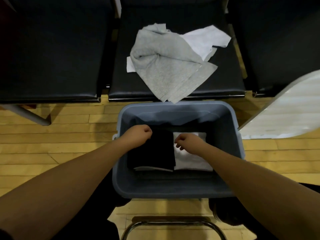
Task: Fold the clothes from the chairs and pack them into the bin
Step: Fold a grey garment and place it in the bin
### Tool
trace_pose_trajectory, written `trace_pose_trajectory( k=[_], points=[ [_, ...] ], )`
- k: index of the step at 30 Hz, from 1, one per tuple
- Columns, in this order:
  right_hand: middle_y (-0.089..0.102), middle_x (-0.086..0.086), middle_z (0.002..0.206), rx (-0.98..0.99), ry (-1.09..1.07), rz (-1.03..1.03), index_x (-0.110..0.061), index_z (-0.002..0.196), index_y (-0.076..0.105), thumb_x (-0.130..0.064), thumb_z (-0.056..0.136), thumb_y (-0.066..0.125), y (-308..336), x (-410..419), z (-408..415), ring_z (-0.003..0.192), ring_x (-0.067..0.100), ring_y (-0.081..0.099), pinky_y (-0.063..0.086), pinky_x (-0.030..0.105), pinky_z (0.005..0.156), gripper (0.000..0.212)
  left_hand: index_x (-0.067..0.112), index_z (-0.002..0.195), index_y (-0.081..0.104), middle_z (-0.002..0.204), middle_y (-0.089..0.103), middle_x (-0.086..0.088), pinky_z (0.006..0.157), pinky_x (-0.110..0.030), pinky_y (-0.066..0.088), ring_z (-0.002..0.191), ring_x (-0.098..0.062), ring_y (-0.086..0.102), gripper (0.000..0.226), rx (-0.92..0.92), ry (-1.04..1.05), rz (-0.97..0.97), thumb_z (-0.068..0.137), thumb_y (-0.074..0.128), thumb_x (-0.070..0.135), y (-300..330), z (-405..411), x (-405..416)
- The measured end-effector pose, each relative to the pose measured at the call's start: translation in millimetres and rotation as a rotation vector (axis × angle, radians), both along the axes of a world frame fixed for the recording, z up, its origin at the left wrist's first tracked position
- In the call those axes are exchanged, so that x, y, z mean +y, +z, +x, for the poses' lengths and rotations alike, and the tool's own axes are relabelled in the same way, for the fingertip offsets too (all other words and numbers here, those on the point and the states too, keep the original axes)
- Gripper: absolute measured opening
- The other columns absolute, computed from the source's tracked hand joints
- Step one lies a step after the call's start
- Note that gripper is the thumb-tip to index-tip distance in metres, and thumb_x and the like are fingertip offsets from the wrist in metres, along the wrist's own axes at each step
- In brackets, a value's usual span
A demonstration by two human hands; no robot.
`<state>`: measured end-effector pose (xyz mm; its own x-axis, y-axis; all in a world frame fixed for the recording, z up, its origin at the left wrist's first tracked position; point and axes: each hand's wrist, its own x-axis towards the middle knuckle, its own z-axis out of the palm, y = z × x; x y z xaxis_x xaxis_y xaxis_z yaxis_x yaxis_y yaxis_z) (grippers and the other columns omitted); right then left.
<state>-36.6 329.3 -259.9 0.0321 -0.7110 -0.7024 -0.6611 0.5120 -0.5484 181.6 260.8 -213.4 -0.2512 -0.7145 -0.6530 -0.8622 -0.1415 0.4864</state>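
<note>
The grey-blue plastic bin (121, 181) stands on the floor in front of me. Inside it, a folded black garment (155, 153) lies on the left and a folded white garment (192, 161) on the right. My left hand (138, 135) is curled at the black garment's far left corner and seems to pinch its edge. My right hand (186, 140) hovers over the seam between the two garments, fingers loosely curled with nothing visible between them. On the middle chair (225, 78) beyond the bin, a crumpled grey garment (164, 66) lies over a white one (207, 40).
Black padded chairs (52, 58) stand side by side across the top of the view. A white fabric surface (285, 108) juts in from the right. The floor (60, 144) is light wood planks. A metal chair frame (173, 224) curves below the bin.
</note>
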Motion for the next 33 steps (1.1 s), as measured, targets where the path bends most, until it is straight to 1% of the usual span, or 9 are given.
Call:
trace_pose_trajectory(
  k=[4, 8, 12, 17, 21, 24, 26, 31, 33],
  points=[
    [0.066, 0.000, 0.103, 0.114, 0.153, -0.227, -0.020, 0.113, 0.067, -0.025, 0.100, 0.050, 52.6, -26.5, -20.9, 0.095, 0.020, 0.062, 0.052, 0.035, 0.084, 0.022, 0.025, 0.096, 0.067, 0.085, 0.065, 0.009, 0.068, -0.028, 0.047, 0.081, -0.015, 0.063, 0.015, 0.054, -0.073, -0.208, 0.099, 0.052, 0.025, 31.3, -18.3, -15.4],
    [0.066, -0.004, 0.106, 0.155, 0.130, -0.512, -0.020, 0.109, 0.067, -0.019, 0.098, 0.052, 91.2, -57.1, -43.6, 0.100, 0.019, 0.061, 0.047, 0.033, 0.085, 0.019, 0.018, 0.099, 0.070, 0.096, 0.068, 0.002, 0.071, -0.025, 0.038, 0.093, -0.018, 0.063, 0.015, 0.160, 0.008, -0.411, 0.095, 0.056, 0.015, 63.4, -37.3, -46.6],
    [0.058, -0.004, 0.104, 0.181, 0.051, -0.677, -0.016, 0.115, 0.064, -0.015, 0.098, 0.052, 108.9, -94.9, -54.5, 0.097, 0.017, 0.058, 0.041, 0.026, 0.080, 0.021, 0.014, 0.110, 0.067, 0.110, 0.061, 0.002, 0.082, -0.027, 0.043, 0.099, -0.018, 0.058, 0.021, 0.170, 0.072, -0.539, 0.095, 0.052, 0.013, 91.9, -51.6, -84.6],
    [0.046, -0.001, 0.133, 0.328, 0.074, -0.730, -0.017, 0.133, 0.052, -0.019, 0.097, 0.052, 103.9, -147.6, -68.3, 0.112, 0.020, 0.051, 0.047, 0.033, 0.086, 0.036, 0.013, 0.111, 0.064, 0.118, 0.059, -0.003, 0.086, -0.031, 0.045, 0.105, -0.022, 0.058, 0.021, 0.082, 0.044, -0.547, 0.095, 0.050, 0.015, 84.6, -65.5, -119.6],
    [0.041, 0.000, 0.145, 0.385, 0.108, -0.636, -0.021, 0.144, 0.044, -0.023, 0.096, 0.055, 81.0, -167.4, -77.4, 0.127, 0.024, 0.045, 0.044, 0.035, 0.096, 0.049, 0.014, 0.123, 0.059, 0.128, 0.049, -0.004, 0.094, -0.031, 0.043, 0.119, -0.023, 0.049, 0.029, 0.016, -0.136, -0.491, 0.097, 0.053, 0.026, 64.6, -84.4, -118.7],
    [0.045, -0.005, 0.144, 0.341, 0.069, -0.654, -0.023, 0.142, 0.049, -0.024, 0.094, 0.058, 67.9, -167.3, -80.9, 0.131, 0.019, 0.042, 0.036, 0.027, 0.104, 0.048, 0.017, 0.131, 0.052, 0.137, 0.042, -0.003, 0.103, -0.040, 0.041, 0.130, -0.024, 0.036, 0.052, -0.137, -0.268, -0.514, 0.091, 0.057, 0.050, 52.3, -98.1, -113.7],
    [0.047, -0.007, 0.141, 0.267, -0.002, -0.662, -0.023, 0.139, 0.052, -0.023, 0.093, 0.060, 65.8, -165.1, -83.3, 0.130, 0.017, 0.043, 0.034, 0.023, 0.103, 0.047, 0.018, 0.133, 0.049, 0.140, 0.040, -0.004, 0.101, -0.041, 0.043, 0.131, -0.025, 0.035, 0.060, -0.196, -0.278, -0.560, 0.088, 0.057, 0.057, 48.1, -103.2, -112.9],
    [0.052, -0.008, 0.133, 0.123, -0.156, -0.588, -0.026, 0.136, 0.051, -0.024, 0.087, 0.066, 68.5, -168.6, -85.3, 0.120, 0.013, 0.054, 0.044, 0.030, 0.100, 0.051, 0.016, 0.131, 0.051, 0.136, 0.045, -0.007, 0.088, -0.038, 0.042, 0.125, -0.026, 0.040, 0.050, -0.246, -0.298, -0.646, 0.095, 0.045, 0.051, 44.7, -107.4, -106.8],
    [0.049, -0.007, 0.130, 0.028, -0.308, -0.563, -0.025, 0.136, 0.047, -0.026, 0.087, 0.067, 76.7, -172.3, -84.5, 0.107, 0.013, 0.059, 0.049, 0.031, 0.090, 0.053, 0.015, 0.129, 0.052, 0.134, 0.047, -0.007, 0.085, -0.036, 0.041, 0.122, -0.026, 0.042, 0.040, -0.249, -0.299, -0.673, 0.099, 0.041, 0.040, 45.7, -107.2, -103.1]
  ],
)
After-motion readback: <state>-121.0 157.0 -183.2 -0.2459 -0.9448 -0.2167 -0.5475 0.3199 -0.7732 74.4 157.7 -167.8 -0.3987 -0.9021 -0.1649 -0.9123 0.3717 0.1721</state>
